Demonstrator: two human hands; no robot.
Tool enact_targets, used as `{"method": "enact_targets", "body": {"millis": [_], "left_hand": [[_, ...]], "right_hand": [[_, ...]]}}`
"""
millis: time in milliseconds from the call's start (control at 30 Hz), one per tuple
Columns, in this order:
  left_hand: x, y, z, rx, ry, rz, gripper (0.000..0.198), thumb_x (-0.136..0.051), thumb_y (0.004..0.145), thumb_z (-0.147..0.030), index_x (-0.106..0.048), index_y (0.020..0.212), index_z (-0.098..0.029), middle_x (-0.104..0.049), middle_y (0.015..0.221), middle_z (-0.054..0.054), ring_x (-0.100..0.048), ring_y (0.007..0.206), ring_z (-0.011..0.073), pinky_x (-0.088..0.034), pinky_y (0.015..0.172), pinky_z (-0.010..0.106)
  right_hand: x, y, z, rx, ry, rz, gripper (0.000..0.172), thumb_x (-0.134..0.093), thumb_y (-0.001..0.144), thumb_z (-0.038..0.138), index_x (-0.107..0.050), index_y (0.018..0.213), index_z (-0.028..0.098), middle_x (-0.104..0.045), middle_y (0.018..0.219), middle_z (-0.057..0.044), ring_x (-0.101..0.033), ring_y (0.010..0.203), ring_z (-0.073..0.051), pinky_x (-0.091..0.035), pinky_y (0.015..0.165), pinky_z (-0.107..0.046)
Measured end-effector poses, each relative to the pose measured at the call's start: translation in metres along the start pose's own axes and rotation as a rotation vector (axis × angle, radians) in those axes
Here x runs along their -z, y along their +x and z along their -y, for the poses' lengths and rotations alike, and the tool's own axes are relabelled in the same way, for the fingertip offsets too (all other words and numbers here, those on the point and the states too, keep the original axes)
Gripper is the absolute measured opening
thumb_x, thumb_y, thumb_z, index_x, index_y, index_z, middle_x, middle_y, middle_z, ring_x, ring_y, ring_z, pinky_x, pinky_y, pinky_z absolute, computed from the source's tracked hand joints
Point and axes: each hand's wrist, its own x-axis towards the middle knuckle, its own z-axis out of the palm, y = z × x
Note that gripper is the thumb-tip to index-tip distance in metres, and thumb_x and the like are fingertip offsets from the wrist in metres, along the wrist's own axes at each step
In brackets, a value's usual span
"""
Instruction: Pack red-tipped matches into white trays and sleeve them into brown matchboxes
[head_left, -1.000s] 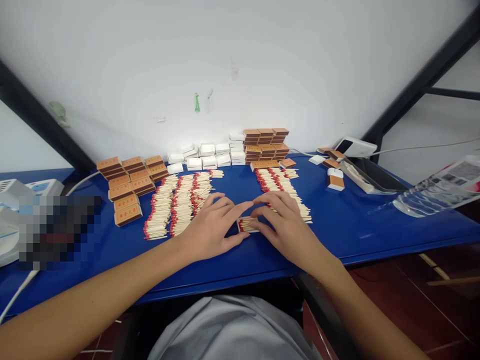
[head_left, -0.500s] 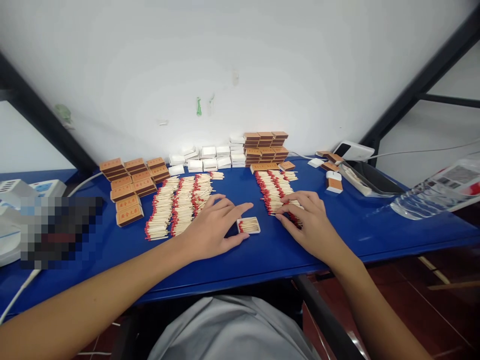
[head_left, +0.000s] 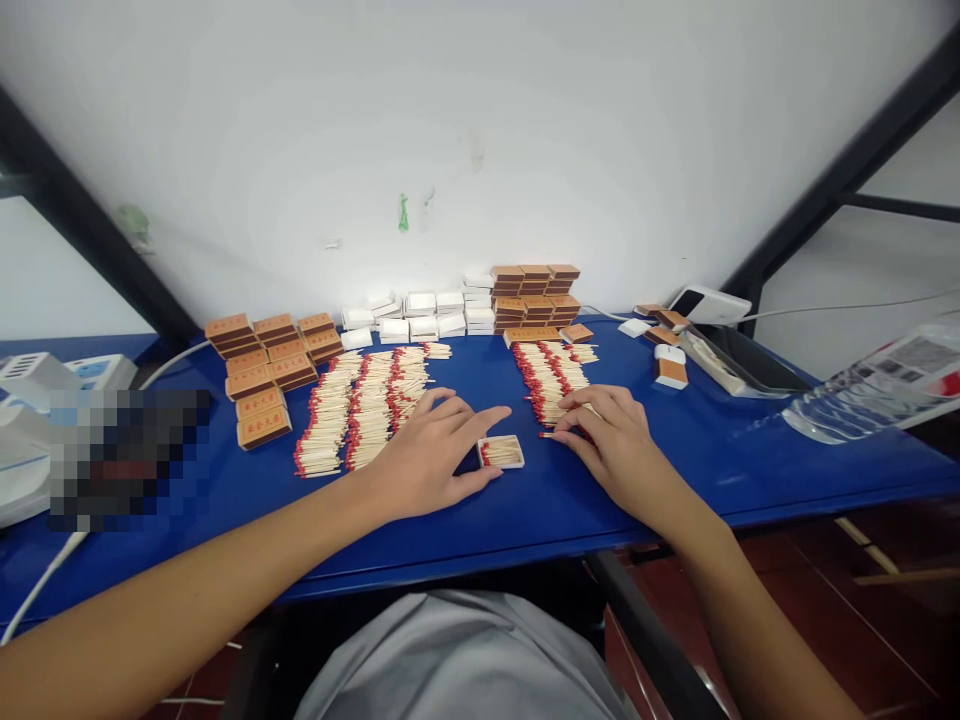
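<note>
A small white matchbox tray (head_left: 511,463) with red-tipped matches in it lies on the blue table. My left hand (head_left: 435,450) rests at its left side, thumb and forefinger spread apart around the tray. Between the thumb and fingertips of my right hand (head_left: 611,430) is a match (head_left: 548,435), its red head pointing left. Just behind that hand lie rows of loose matches (head_left: 551,375). More match rows (head_left: 367,400) spread out behind and left of my left hand, which hides part of them.
Brown matchboxes (head_left: 259,375) are stacked at the left, with another stack (head_left: 534,295) by the wall. White trays (head_left: 420,315) stand beside it. A clear plastic wrapper (head_left: 862,385) lies at the right. A power strip (head_left: 34,380) sits at the far left.
My right hand has drawn a match slightly toward me from the front of the right-hand rows. My left hand stays around the tray. The view has shifted a little.
</note>
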Motion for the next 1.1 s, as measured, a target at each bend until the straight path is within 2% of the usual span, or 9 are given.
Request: {"method": "enact_targets", "body": {"millis": [133, 367, 467, 600, 667, 767, 800, 867, 1100], "left_hand": [[0.0, 0.0, 0.0, 0.015, -0.003, 0.012, 0.055, -0.065, 0.102, -0.04, -0.049, 0.151, -0.02, -0.07, 0.108, 0.007, -0.065, 0.106, 0.0256, -0.038, 0.116, 0.051], [0.0, 0.001, -0.002, 0.041, 0.011, 0.012, 0.059, -0.068, 0.1, -0.04, -0.047, 0.151, -0.02, -0.072, 0.109, 0.009, -0.064, 0.108, 0.0276, -0.044, 0.11, 0.05], [0.0, 0.001, -0.002, 0.041, 0.012, 0.009, 0.06, -0.068, 0.099, -0.04, -0.046, 0.151, -0.02, -0.072, 0.111, 0.009, -0.064, 0.107, 0.0281, -0.045, 0.108, 0.049], [0.0, 0.0, -0.002, 0.024, 0.001, -0.001, 0.062, -0.068, 0.1, -0.041, -0.047, 0.153, -0.018, -0.072, 0.109, 0.009, -0.064, 0.106, 0.0276, -0.046, 0.107, 0.048], [0.001, 0.001, -0.001, 0.001, -0.004, -0.004, 0.054, -0.067, 0.101, -0.039, -0.054, 0.149, -0.018, -0.073, 0.106, 0.008, -0.064, 0.105, 0.0268, -0.045, 0.107, 0.048], [0.002, 0.001, -0.002, -0.043, -0.02, -0.009, 0.025, -0.064, 0.104, -0.036, -0.073, 0.12, -0.02, -0.074, 0.102, 0.008, -0.065, 0.102, 0.0246, -0.044, 0.105, 0.046], [0.002, 0.002, -0.002, -0.053, -0.024, -0.01, 0.022, -0.063, 0.104, -0.036, -0.076, 0.111, -0.02, -0.074, 0.102, 0.008, -0.065, 0.101, 0.024, -0.044, 0.104, 0.046], [0.002, 0.002, -0.001, -0.067, -0.029, -0.014, 0.021, -0.062, 0.105, -0.036, -0.077, 0.104, -0.02, -0.074, 0.102, 0.008, -0.065, 0.101, 0.0235, -0.044, 0.102, 0.045], [0.0, 0.001, 0.0, -0.072, -0.03, -0.027, 0.019, -0.066, 0.103, -0.035, -0.075, 0.106, -0.019, -0.074, 0.105, 0.008, -0.065, 0.103, 0.0239, -0.044, 0.099, 0.043]], "right_hand": [[-0.001, 0.005, 0.009, 0.008, -0.005, -0.05, 0.009, -0.059, 0.105, 0.028, -0.065, 0.1, 0.022, -0.069, 0.119, -0.011, -0.057, 0.118, -0.03, -0.047, 0.098, -0.05], [-0.013, 0.019, 0.055, 0.127, -0.02, -0.108, 0.008, -0.06, 0.105, 0.022, -0.066, 0.099, 0.022, -0.071, 0.118, -0.011, -0.059, 0.119, -0.029, -0.046, 0.102, -0.049], [-0.016, 0.022, 0.064, 0.15, -0.011, -0.116, 0.007, -0.061, 0.104, 0.022, -0.067, 0.101, 0.022, -0.071, 0.119, -0.012, -0.058, 0.122, -0.03, -0.046, 0.105, -0.05], [-0.006, 0.014, 0.047, 0.105, 0.026, -0.139, 0.006, -0.061, 0.104, 0.021, -0.067, 0.105, 0.024, -0.072, 0.118, -0.009, -0.06, 0.118, -0.029, -0.047, 0.1, -0.048], [0.001, 0.006, 0.03, 0.047, -0.019, -0.176, 0.008, -0.061, 0.104, 0.021, -0.067, 0.106, 0.025, -0.072, 0.115, -0.009, -0.06, 0.115, -0.03, -0.047, 0.095, -0.049], [0.007, -0.005, 0.008, 0.004, -0.069, -0.168, 0.006, -0.064, 0.102, 0.024, -0.069, 0.105, 0.025, -0.071, 0.115, -0.01, -0.06, 0.115, -0.031, -0.047, 0.096, -0.051], [0.008, -0.008, 0.003, 0.0, -0.071, -0.16, 0.006, -0.065, 0.102, 0.026, -0.07, 0.105, 0.025, -0.071, 0.117, -0.01, -0.06, 0.117, -0.032, -0.047, 0.096, -0.052], [0.007, -0.01, -0.001, -0.004, -0.064, -0.144, 0.008, -0.065, 0.101, 0.026, -0.071, 0.107, 0.026, -0.069, 0.119, -0.01, -0.059, 0.119, -0.032, -0.047, 0.098, -0.053], [0.002, -0.005, 0.001, -0.03, -0.016, -0.088, 0.008, -0.063, 0.101, 0.025, -0.071, 0.103, 0.026, -0.069, 0.119, -0.01, -0.058, 0.12, -0.032, -0.047, 0.099, -0.052]]}}
